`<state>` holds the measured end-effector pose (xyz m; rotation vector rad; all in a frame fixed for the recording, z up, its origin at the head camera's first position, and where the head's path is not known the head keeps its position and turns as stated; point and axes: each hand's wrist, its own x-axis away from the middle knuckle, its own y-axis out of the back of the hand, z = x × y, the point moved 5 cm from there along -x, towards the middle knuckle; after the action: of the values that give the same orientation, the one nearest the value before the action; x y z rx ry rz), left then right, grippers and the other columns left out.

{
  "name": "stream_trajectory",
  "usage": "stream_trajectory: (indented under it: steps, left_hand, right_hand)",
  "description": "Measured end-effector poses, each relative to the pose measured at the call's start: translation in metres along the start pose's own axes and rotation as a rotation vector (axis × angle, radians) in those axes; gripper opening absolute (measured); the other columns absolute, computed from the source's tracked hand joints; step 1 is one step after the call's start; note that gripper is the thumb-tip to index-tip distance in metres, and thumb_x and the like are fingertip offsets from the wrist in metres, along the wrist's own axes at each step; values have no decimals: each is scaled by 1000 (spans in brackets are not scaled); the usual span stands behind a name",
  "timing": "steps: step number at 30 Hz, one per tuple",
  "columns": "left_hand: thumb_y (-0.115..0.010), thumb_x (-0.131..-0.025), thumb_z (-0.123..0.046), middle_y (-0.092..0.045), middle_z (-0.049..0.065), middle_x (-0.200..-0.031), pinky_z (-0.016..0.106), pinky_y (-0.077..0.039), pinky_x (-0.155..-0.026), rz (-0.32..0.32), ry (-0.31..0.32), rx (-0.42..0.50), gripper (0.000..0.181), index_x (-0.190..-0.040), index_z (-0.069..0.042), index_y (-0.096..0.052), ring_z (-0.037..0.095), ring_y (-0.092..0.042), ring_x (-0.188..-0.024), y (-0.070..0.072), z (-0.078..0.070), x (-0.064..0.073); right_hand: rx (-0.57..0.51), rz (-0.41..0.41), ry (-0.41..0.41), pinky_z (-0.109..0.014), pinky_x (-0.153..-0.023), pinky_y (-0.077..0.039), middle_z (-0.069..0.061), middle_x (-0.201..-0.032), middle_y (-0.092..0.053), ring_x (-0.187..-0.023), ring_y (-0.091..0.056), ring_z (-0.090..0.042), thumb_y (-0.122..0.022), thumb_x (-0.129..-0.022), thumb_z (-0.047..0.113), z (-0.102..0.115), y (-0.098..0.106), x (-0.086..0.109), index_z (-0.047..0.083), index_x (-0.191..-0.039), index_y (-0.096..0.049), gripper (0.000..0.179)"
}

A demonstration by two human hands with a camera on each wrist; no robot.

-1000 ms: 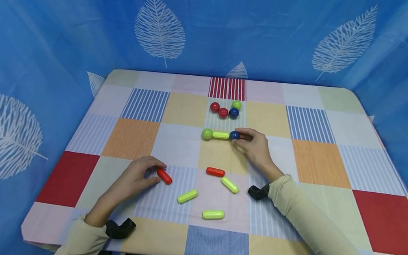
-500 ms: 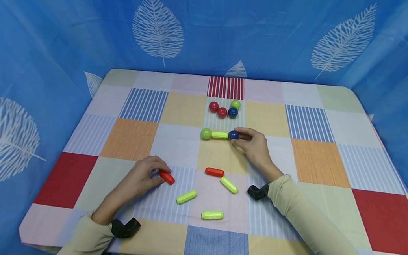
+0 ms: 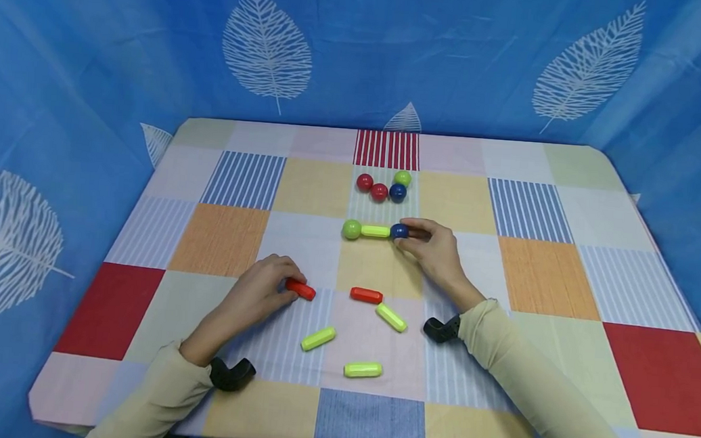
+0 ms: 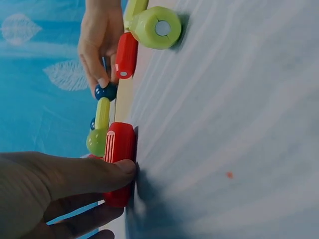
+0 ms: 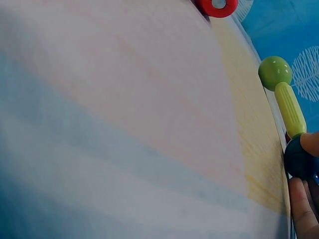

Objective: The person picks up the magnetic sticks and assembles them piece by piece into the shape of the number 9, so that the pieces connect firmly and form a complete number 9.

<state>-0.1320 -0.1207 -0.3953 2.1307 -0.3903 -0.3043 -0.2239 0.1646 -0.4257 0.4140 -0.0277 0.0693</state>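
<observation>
My left hand [image 3: 260,291] pinches a red toy building stick [image 4: 118,142] between thumb and fingers, low over the striped cloth. Farther off, my right hand [image 3: 436,252] holds a dark blue ball [image 3: 398,230] with thumb and fingertips. That ball is joined to a yellow-green stick [image 3: 375,231], whose other end carries a green ball [image 3: 352,229], so the three form a straight row. In the right wrist view, the blue ball [image 5: 299,157] sits between thumb and finger, partly covered by them. A round metal disc shows on the end of a loose red stick [image 4: 123,69].
Between the hands lie the loose red stick and several yellow-green sticks [image 3: 391,317]. Behind the joined row, two red balls [image 3: 379,192], a second blue ball [image 3: 398,193] and another green ball [image 3: 402,178] are grouped. A patchwork cloth [image 3: 529,374] covers the table; blue curtains surround it.
My left hand has moved right and away from me, carrying the red stick from the left side toward the middle. The right hand keeps its hold on the blue ball.
</observation>
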Motion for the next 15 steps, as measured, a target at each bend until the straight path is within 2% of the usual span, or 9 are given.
stream_trajectory:
  steps: [6, 9, 15]
  left_hand:
    - [-81, -77, 0, -69, 0, -95, 38, -53, -80, 29, -27, -54, 20, -96, -7, -75, 19, -60, -92, -3, -6, -13]
    - [-80, -78, 0, -69, 2, -95, 38, -53, -80, 42, -36, -52, 21, -97, -6, -75, 20, -61, -91, -5, -10, -21]
    - [-79, -79, -2, -69, 3, -92, 36, -53, -77, 87, -19, -61, 21, -99, -5, -74, 18, -60, -85, -10, -15, -37]
  right_hand:
    - [-13, 6, -12, -15, -79, -51, -15, -111, -68, -101, -63, -22, -77, -83, 6, 1, 0, 1, 3, -122, -67, 40]
    - [-16, 8, -8, -15, -79, -51, -15, -112, -67, -102, -63, -23, -77, -83, 6, 1, 0, 1, 2, -122, -67, 41]
    - [-10, 1, -3, -15, -78, -51, -16, -112, -68, -101, -63, -24, -77, -82, 5, -1, 1, -1, 2, -121, -67, 40]
